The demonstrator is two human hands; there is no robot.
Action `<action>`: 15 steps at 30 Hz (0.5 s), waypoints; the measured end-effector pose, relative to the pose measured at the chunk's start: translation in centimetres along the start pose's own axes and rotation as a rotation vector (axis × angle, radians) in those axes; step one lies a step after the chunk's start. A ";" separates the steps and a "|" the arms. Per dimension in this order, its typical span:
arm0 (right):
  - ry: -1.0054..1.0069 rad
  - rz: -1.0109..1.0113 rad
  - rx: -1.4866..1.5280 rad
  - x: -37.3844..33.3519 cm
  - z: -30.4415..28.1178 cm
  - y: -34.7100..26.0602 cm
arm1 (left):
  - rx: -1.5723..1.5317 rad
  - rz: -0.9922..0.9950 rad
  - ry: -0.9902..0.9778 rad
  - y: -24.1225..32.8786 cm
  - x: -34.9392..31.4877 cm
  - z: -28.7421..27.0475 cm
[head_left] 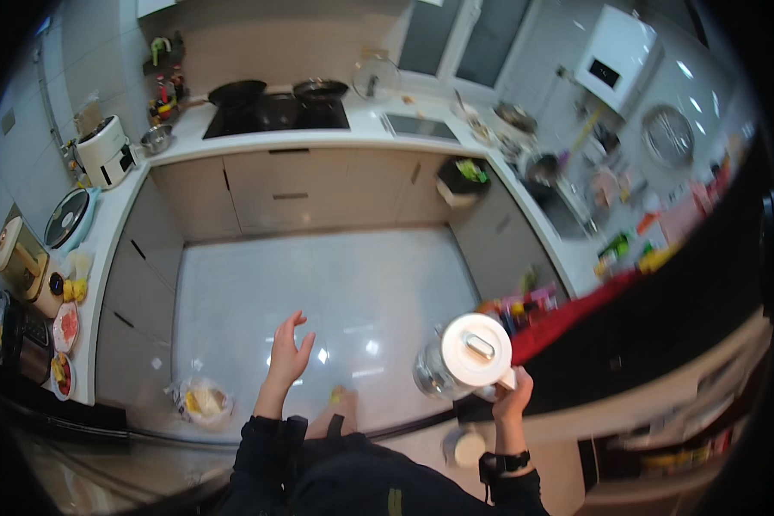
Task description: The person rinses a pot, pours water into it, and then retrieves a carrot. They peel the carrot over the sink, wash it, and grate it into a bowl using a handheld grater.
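My right hand (513, 396) is wrapped round the white handle of a kettle (445, 365). The kettle has a clear see-through body and a white lid (476, 351) with a shiny oval piece on top. It is held up over the floor in front of me, slightly tilted; whether it holds liquid I cannot tell. My left hand (290, 351) hovers in the air with fingers apart and nothing in it. Both arms wear dark sleeves, with a black band at the right wrist.
A U-shaped white counter (185, 142) surrounds the tiled floor (318, 275). It carries a black stove (275, 116), a white air fryer (105, 153) and a cluttered sink (563, 211). A plastic bag (202, 402) lies on the floor at left; a bin (463, 176) hangs at the far-right cabinets.
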State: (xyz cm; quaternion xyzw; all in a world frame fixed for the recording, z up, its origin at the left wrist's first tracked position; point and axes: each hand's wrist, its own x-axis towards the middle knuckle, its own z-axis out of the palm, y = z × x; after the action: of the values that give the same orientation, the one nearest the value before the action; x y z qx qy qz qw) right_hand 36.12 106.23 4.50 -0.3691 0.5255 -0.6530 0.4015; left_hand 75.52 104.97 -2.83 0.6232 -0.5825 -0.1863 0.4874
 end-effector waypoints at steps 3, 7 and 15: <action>-0.033 0.028 0.109 9.4 6.3 0.4 | 0.006 -0.063 0.033 -2.2 8.4 0.2; -0.051 0.068 0.173 20.9 13.9 1.5 | 0.053 -0.073 0.047 -4.0 18.1 0.0; -0.273 0.058 0.226 44.5 31.1 7.7 | -0.079 -0.291 0.111 -12.7 38.2 3.9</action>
State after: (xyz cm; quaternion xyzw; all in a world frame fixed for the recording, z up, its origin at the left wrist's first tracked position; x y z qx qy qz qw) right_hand 47.21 52.53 5.06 -0.3915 0.3998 -0.6400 0.5266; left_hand 88.97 66.84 -2.29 0.6909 -0.4504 -0.2431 0.5105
